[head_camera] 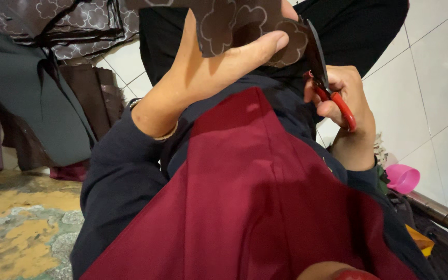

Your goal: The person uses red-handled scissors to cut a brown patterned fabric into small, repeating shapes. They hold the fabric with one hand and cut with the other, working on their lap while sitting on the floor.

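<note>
Here the left hand [203,72] pinches the brown patterned fabric [239,26]; the right hand [346,103], fingers closed through red-handled scissors [322,78], could nick the nearby left thumb.

White tiled floor [436,93], patterned brown fabric pile [63,26], pink plastic cup [403,178], yellow-grey rug [16,228]

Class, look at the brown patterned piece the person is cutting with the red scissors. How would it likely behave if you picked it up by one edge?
The brown patterned piece, pinched by the left hand, stays fairly flat, so it is probably thin but slightly stiff. It looks light. The red scissors in the right hand suggest it cuts easily.
</note>
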